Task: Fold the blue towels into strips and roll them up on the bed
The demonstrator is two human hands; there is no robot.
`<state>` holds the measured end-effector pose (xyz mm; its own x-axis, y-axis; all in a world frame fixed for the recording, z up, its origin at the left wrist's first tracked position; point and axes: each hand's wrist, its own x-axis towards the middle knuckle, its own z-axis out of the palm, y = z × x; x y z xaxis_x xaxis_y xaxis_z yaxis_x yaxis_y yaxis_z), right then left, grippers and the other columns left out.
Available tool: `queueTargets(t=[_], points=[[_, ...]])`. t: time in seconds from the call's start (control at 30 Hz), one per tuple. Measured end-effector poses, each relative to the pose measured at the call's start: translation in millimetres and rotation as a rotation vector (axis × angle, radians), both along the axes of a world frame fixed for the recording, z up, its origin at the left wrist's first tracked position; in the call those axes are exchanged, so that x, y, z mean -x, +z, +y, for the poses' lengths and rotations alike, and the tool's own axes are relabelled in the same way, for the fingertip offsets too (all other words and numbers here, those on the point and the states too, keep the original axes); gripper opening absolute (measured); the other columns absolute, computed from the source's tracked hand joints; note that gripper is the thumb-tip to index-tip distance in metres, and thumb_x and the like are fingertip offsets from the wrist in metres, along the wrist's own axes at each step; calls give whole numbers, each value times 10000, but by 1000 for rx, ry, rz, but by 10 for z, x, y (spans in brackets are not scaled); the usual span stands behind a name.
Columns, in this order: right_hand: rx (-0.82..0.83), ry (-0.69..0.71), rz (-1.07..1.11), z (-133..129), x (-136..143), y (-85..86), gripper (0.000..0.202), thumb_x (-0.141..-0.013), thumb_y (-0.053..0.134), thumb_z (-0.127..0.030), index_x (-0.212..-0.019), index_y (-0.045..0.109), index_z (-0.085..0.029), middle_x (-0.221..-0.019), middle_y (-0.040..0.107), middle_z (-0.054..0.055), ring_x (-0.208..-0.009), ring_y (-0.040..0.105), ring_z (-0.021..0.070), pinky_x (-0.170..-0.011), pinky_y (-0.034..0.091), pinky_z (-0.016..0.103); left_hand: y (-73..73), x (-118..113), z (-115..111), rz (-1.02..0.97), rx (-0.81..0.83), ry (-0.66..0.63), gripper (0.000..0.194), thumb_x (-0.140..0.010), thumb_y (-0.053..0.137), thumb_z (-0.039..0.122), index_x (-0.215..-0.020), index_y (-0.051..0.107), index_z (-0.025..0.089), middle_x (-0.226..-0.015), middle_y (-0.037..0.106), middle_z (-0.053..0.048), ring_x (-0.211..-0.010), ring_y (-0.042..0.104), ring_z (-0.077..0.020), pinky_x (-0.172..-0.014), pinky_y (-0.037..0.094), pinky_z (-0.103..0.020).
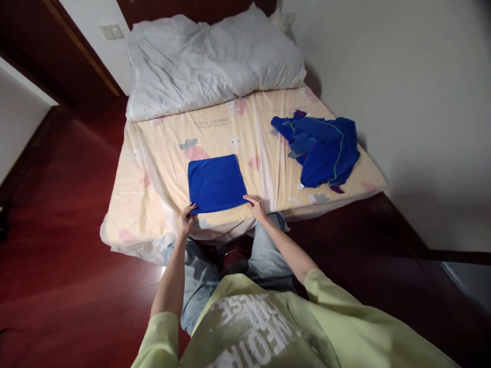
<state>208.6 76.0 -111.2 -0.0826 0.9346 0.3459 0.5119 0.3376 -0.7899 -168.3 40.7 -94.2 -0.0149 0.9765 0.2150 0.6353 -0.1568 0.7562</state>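
A folded blue cloth (216, 183) lies flat as a neat rectangle near the bed's front edge. My left hand (186, 221) pinches its near left corner. At the near right corner, my right hand (255, 206) rests with the fingers on the cloth's edge. A crumpled heap of blue clothes with green trim (321, 148) lies apart on the right side of the bed.
The bed (153, 168) has a pale yellow sheet with cartoon prints. A white duvet (210, 61) is bunched at its head. A white wall runs along the right; dark red wooden floor lies left and in front.
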Motion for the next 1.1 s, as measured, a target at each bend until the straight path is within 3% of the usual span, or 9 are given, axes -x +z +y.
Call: queueTargets(t=[0.2,0.33,0.47,0.57,0.77,1.1], points=[[-22,-37,34,50,6,-38,508,-833,485,-57,-1195,791,-238,-1232,778,80,-1216,707,213,-1126,571,417,5,-58,10,-51,-1,101,470,-814,452,178,-1178,749,198,-1291,751,-111,-1319,661,-238,-1190,499,-495],[-6,-138,84,39,-7,-160,454,-877,454,-115,-1201,757,-211,-1208,767,104,-1186,712,228,-1096,572,409,7,-122,-6,-52,14,192,378,-900,463,238,-1172,723,195,-1216,759,-117,-1180,710,-246,-1073,564,-428],[35,-272,87,36,3,-266,296,-991,480,-323,-1057,731,-182,-1034,769,119,-1002,733,236,-952,608,378,-81,-167,-2,-3,28,257,327,-967,448,315,-1133,699,188,-1093,743,-116,-1052,706,-234,-964,570,-372],[106,-371,48,38,24,-296,404,-1026,473,-521,-895,681,-200,-805,707,65,-778,685,204,-797,605,337,-173,-196,16,27,42,346,344,-1010,457,437,-1041,689,186,-929,712,-92,-893,683,-221,-902,559,-367],[103,-433,110,42,79,-200,541,-996,478,-672,-971,710,-184,-873,746,106,-788,705,226,-782,596,365,-169,-276,8,-41,49,439,407,-1016,480,515,-1053,688,168,-951,731,-98,-856,683,-213,-854,555,-355],[98,-494,64,70,146,-74,539,-1001,487,-660,-886,720,-188,-793,724,85,-705,666,196,-719,561,327,-224,-308,-29,71,20,505,257,-964,525,420,-856,619,206,-795,644,-63,-768,623,-205,-795,527,-349]])
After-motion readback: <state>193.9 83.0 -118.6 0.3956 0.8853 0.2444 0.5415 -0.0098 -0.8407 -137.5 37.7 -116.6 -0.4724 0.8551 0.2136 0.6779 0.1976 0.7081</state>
